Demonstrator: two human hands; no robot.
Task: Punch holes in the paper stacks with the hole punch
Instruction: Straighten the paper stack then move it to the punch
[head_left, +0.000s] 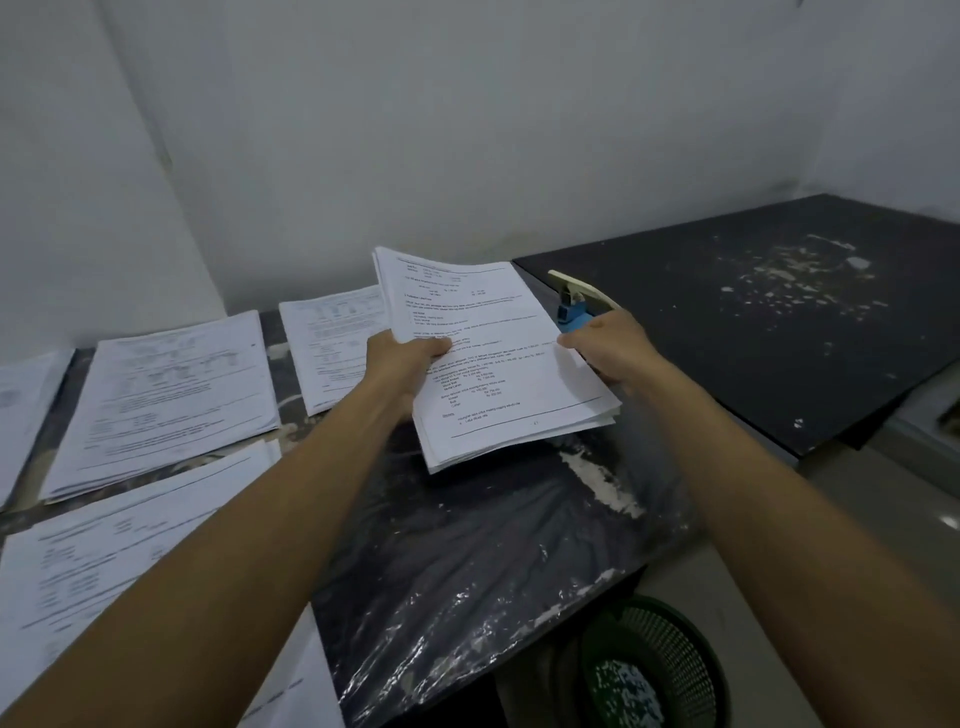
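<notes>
Head view: both arms outstretched; left hand (402, 364) and right hand (613, 345) gripping paper stack (498, 364) edges.

The room is dim and my view has a cold, bluish-grey cast. Soft, even light leaves only faint shadows under the paper stack (498, 358) I hold. The plastic sheet (467, 561) over the dark table, lower centre of the frame, throws small white glints. My forearms stretch wide at the bottom corners from lens distortion. Print on the pages is too soft to read, and the green basket (670, 665) at lower right sits murky.
</notes>
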